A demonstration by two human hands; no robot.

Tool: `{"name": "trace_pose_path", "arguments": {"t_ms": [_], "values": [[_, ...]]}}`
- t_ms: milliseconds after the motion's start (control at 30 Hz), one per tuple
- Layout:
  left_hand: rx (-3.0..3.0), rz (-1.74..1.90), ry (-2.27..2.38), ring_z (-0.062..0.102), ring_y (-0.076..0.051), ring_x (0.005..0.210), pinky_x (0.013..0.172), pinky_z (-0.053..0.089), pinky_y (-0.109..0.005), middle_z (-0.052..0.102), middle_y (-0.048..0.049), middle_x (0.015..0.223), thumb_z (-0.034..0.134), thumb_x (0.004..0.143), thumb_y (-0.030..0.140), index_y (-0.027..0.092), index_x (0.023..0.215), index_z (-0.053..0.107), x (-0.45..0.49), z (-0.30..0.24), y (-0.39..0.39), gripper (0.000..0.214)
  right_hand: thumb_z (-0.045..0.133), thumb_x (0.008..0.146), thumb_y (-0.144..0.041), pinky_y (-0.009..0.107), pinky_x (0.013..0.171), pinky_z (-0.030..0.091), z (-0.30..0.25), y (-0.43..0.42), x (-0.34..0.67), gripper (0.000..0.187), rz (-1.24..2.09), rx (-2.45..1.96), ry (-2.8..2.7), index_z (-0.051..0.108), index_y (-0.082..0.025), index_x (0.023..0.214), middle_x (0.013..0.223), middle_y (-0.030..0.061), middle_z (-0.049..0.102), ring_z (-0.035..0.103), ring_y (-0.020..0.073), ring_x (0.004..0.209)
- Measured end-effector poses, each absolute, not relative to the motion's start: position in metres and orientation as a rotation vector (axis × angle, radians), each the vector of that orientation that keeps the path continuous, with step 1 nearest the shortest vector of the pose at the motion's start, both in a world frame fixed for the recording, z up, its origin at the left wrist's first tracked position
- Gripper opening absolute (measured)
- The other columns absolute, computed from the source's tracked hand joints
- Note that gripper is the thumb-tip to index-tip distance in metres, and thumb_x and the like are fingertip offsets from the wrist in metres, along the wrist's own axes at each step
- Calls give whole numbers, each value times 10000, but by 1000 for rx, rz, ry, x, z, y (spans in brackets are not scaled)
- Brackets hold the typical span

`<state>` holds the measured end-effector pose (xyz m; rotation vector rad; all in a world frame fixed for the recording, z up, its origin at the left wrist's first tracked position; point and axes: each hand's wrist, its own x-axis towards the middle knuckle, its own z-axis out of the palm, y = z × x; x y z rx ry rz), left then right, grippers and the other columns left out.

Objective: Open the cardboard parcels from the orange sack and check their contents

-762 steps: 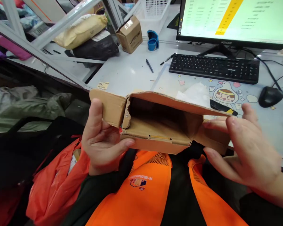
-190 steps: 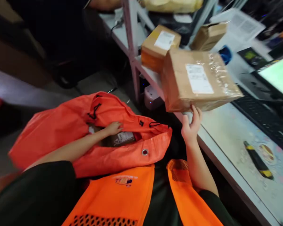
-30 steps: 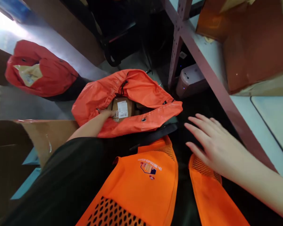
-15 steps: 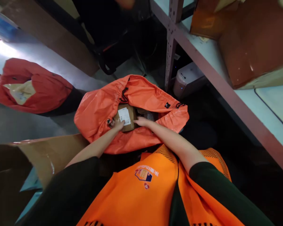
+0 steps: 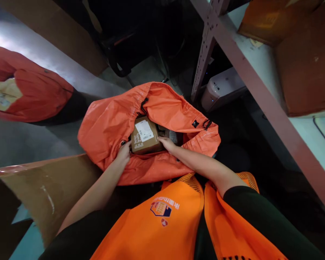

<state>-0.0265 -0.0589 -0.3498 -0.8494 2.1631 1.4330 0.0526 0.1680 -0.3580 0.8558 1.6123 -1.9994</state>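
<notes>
A small brown cardboard box with a white label and printed white lettering sits in the mouth of an orange drawstring bag. At its left edge is my left hand, fingers closed against the box's side beside the bag's rim; the fingertips are partly hidden. My right hand grips the box's right edge, thumb uppermost and the other fingers out of sight. Right of the box, other dark packages show dimly inside the bag.
A second orange bag with a pale package in it stands at left. An open carton is at lower left. A metal shelf bearing brown boxes runs along the right, with a white device beneath it. A chair stands behind.
The box looks higher and larger in the bag's mouth, with its lettering uncovered. My left hand has moved from the label to the left edge. The view has shifted slightly.
</notes>
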Motion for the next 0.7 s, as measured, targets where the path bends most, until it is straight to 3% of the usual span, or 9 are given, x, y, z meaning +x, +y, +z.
{"name": "trace_pose_path", "arguments": {"t_ms": [100,167,267,367,433,567,700], "values": [[-890,1681,2036,680,-247,1355,1061,632,-383,773,-69,1341,389,1086,360,207,1429,658,-29,-347,-58,462,628,1022,-458,340,1284,392,-363,159,49,466,-2144,923,1573,754,-167,1365,1677,70,538,493,212,1561],[-942,1780,1935,639,-210,1417,1085,620,-346,736,-39,1430,321,1104,381,248,1482,614,-25,-347,-54,497,661,987,-485,335,1261,420,-362,154,47,502,-2209,932,1557,767,-153,1349,1658,94,555,517,215,1548],[-1011,1825,1736,672,-249,1376,1070,636,-379,760,-57,1384,384,1091,441,257,1439,646,-18,-346,-46,472,737,928,-514,347,1272,404,-358,157,44,525,-2262,906,1583,799,-151,1302,1609,121,605,552,233,1515],[-1047,1791,1543,748,-345,1233,1003,670,-517,816,-115,1202,432,1071,493,216,1382,684,-10,-337,-40,486,759,918,-520,364,1272,401,-349,166,43,518,-2277,844,1639,810,-150,1278,1561,139,648,601,248,1459],[-1060,1753,1469,782,-374,1135,940,686,-577,827,-143,1097,458,1053,428,171,1389,676,1,-325,-40,476,767,926,-472,374,1258,413,-339,171,45,463,-2278,781,1685,814,-139,1244,1509,157,686,628,252,1419],[-1043,1700,1441,817,-348,1007,830,722,-534,831,-141,1044,471,993,298,157,1444,644,34,-296,-58,504,916,801,-382,402,1223,436,-305,173,57,409,-2288,656,1811,823,-155,1129,1333,138,757,656,266,1316],[-906,1747,1498,813,-305,1096,896,729,-446,843,-49,1109,532,913,316,317,1404,695,49,-273,-94,517,935,794,-489,419,1282,371,-251,186,85,609,-2239,151,2264,752,-235,1316,1431,120,681,568,267,1430]]}}
